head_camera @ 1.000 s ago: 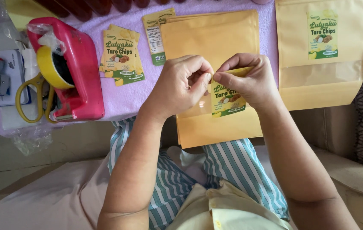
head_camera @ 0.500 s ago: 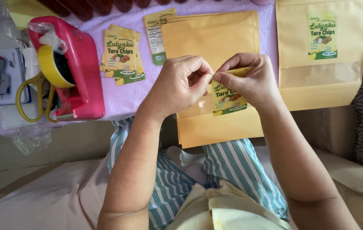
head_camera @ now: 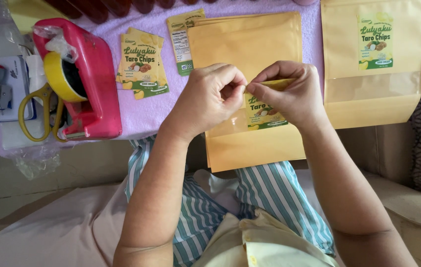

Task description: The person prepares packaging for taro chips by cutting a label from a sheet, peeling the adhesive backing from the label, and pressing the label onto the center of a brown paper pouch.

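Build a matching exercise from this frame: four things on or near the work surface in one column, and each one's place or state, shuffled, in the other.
Things:
1. yellow-handled scissors
2. sticker label
3. labelled pouch
4. stack of loose labels

Places or states:
A. pinched at its top edge by left hand and right hand
B. lying far right, label already on
C. beside the pink tape dispenser, far left
D. between the dispenser and the plain pouches

Pairs: 1-C, 2-A, 3-B, 4-D

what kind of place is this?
Likely a home packing spot, not a factory: the person sits at a low table with a sticker stack, yellow pouches and a red tape dispenser.
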